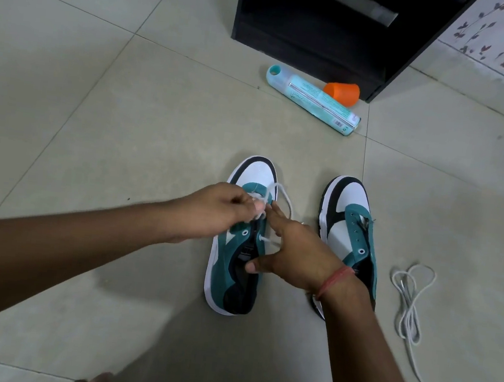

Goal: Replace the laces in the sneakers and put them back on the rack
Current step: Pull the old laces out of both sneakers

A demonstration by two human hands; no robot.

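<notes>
Nearest the camera, two bare forearms reached in from the bottom edge toward a pair of teal, white and black sneakers standing side by side on the tiled floor, toes pointing to twelve o'clock. The left hand [211,211] hovered over the front eyelets of the left sneaker [238,251], its fingers curled and pinching the white lace [278,193]; the pinch itself was blurred, so which strand it held could not be made out. The right hand [293,254] lay with fingers fairly straight along the shoe's right eyelet row, thumb spread toward the tongue, seemingly steadying the shoe, not gripping it. Loose lace looped off at about one o'clock from the pinch, and a short bit showed at a lower eyelet, at five o'clock. The shoe's long axis ran twelve to six, so the next eyelets lay toward six o'clock from the grip; the left hand was nearer them. The right sneaker [349,232] stood unlaced at three o'clock, with the spare lace [410,300] heaped farther out. The dark rack [322,42] stood well apart at twelve o'clock, a teal bottle [313,99] and orange cup [342,93] lying before it.
</notes>
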